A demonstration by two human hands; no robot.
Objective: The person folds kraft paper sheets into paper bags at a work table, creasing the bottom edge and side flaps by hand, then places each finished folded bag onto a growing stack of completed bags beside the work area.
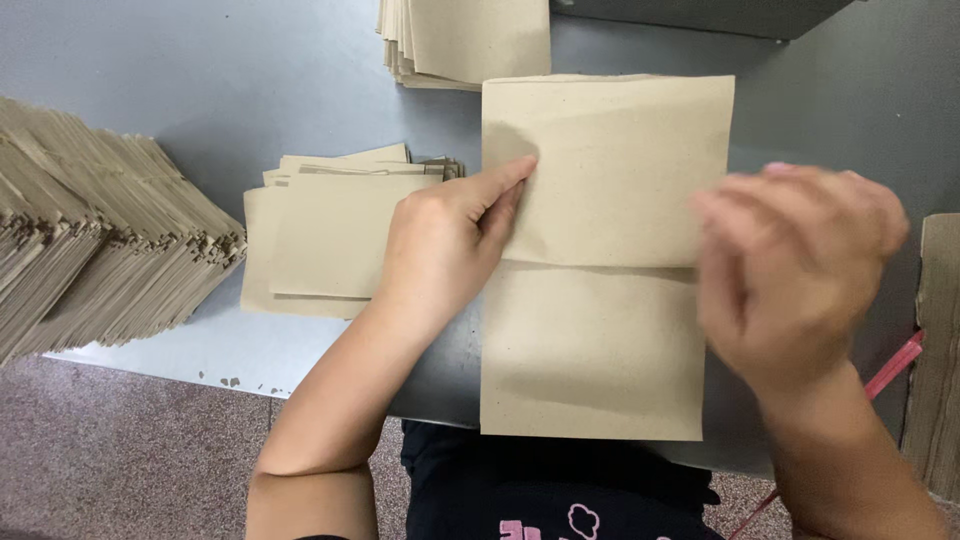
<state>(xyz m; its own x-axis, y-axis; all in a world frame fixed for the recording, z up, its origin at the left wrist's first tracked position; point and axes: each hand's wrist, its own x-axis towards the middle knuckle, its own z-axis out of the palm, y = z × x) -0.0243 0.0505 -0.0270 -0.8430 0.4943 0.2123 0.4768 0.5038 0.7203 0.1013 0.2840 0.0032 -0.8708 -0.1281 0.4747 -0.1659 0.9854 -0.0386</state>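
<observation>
Grey table (250, 70) over speckled floor (110, 450).

Folded paper sheet (600, 250) plain kraft-tan; paper stacks (100, 240) same tan; table (250, 70) grey-blue; floor (120, 450) speckled maroon.

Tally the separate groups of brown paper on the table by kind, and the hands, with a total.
Single brown sheet under the hands: 1
Paper stacks: 4 (fanned left stack, flat middle stack, top stack, right-edge stack)
Hands: 2 (left hand, blurred right hand)
Total: 7
</observation>
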